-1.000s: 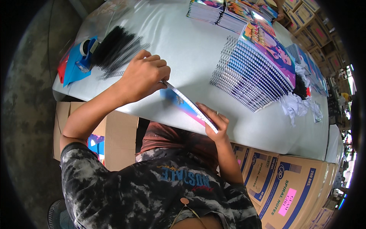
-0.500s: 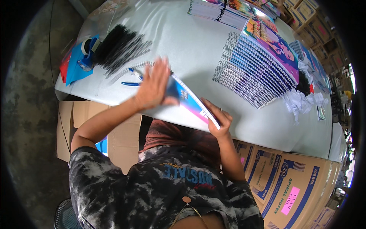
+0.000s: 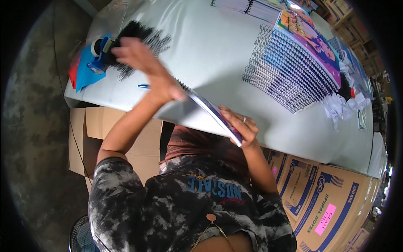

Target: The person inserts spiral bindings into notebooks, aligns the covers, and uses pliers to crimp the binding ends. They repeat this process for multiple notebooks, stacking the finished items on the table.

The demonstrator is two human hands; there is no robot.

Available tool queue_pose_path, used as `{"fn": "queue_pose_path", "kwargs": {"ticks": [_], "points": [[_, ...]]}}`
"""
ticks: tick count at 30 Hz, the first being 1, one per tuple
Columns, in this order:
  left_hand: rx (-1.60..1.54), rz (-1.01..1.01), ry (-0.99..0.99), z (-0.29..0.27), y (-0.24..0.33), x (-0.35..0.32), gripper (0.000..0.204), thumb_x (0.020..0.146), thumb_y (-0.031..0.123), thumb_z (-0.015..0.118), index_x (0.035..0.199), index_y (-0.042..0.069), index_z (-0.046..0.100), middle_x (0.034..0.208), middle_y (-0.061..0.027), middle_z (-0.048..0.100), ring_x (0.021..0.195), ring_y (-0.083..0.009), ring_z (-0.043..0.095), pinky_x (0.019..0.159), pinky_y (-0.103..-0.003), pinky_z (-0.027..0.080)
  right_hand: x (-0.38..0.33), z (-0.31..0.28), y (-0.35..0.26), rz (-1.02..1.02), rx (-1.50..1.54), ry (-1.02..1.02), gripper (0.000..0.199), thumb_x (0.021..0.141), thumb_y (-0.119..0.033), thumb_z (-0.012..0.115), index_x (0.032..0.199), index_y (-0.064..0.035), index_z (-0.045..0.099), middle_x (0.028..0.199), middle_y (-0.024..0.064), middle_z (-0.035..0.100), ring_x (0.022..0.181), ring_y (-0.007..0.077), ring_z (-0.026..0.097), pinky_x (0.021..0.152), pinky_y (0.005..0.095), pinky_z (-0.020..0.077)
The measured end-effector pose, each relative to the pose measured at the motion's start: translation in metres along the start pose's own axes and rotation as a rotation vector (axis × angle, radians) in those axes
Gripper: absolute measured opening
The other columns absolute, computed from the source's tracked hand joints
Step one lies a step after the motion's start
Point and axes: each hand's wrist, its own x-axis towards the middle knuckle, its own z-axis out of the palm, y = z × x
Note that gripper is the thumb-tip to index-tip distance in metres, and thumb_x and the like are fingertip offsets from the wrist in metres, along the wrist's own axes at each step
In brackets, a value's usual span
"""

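My right hand (image 3: 242, 126), with a ring on one finger, grips the near end of a spiral notebook (image 3: 212, 112). The notebook is tilted and seen almost edge-on, slanting over the table's front edge. A dark spiral coil (image 3: 182, 85) pokes out at its far end. Close to that end is my left hand (image 3: 147, 69), open with fingers stretched out and smeared by motion. Under its wrist a blue-handled tool (image 3: 143, 86) shows only in part. Past the left fingertips lies a heap of loose black spiral coils (image 3: 161, 44).
A tape dispenser (image 3: 97, 63) sits on blue sheets (image 3: 86, 77) at the left. To the right, coil-bound notebooks (image 3: 289, 71) lie fanned out, with crumpled paper (image 3: 336, 110) beside them. An open carton (image 3: 98, 122) and closed cartons (image 3: 331, 201) stand below the white-covered table (image 3: 210, 50).
My left hand has swung up and left, toward the loose coils. The notebook has turned, so its blue and pink cover no longer shows. My right hand keeps its hold.
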Motion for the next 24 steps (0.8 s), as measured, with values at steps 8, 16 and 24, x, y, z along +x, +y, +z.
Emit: {"fn": "queue_pose_path", "kwargs": {"ticks": [8, 16, 24], "points": [[-0.005, 0.129, -0.210, -0.006, 0.005, -0.005, 0.117, 0.071, 0.080, 0.033, 0.124, -0.024, 0.022, 0.127, -0.0466, 0.024, 0.121, -0.0595, 0.021, 0.102, -0.063, -0.002, 0.003, 0.005, -0.001, -0.008, -0.043, -0.011, 0.030, 0.074, -0.001, 0.064, 0.104, 0.0061, 0.062, 0.093, 0.0178, 0.067, 0.084, 0.0285, 0.067, 0.073, 0.0339, 0.0544], [-0.223, 0.008, -0.218, -0.020, 0.006, 0.088, 0.049, 0.073, 0.055, 0.059, 0.081, 0.006, 0.061, 0.074, -0.0088, 0.058, 0.066, -0.0254, 0.055, 0.059, -0.035, 0.041, 0.025, 0.004, -0.016, 0.486, 0.346, 0.255, 0.026, 0.082, 0.001, 0.059, 0.108, 0.0039, 0.061, 0.103, 0.0140, 0.066, 0.090, 0.0160, 0.064, 0.077, 0.0281, 0.0506], [-0.064, 0.081, 0.356, 0.003, 0.001, 0.114, 0.084, 0.069, 0.075, 0.047, 0.108, 0.002, 0.053, 0.117, -0.0234, 0.041, 0.105, -0.0387, 0.044, 0.091, -0.050, 0.030, 0.014, -0.001, -0.003, 0.220, 0.035, 0.060, 0.037, 0.074, 0.011, 0.058, 0.109, 0.0002, 0.061, 0.103, 0.0144, 0.065, 0.092, 0.0256, 0.065, 0.077, 0.0313, 0.0530]]}}
